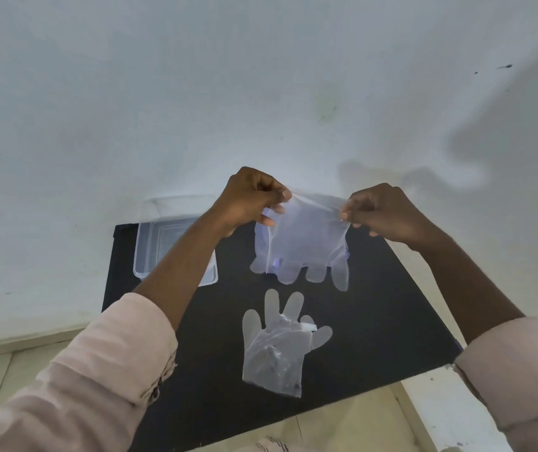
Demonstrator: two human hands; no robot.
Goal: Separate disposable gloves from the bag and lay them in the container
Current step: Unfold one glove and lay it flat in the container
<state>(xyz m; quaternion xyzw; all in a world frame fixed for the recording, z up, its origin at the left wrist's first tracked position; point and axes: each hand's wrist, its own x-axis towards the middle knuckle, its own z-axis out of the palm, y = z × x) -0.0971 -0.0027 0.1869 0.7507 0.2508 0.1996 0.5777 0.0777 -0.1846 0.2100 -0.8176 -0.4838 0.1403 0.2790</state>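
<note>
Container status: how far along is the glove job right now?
No glove is visible in the clear container, though the left arm hides part of it. In hand: the left hand and right hand pinch a glove by its cuff above the black mat. Left: placing it, then the glove pile.

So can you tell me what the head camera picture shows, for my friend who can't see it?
Two hands, the left hand and right hand, hold up a clear disposable glove by its cuff, fingers hanging down, above a black mat. More clear gloves with a plastic bag lie on the mat, and a clear container sits at its far left.
</note>
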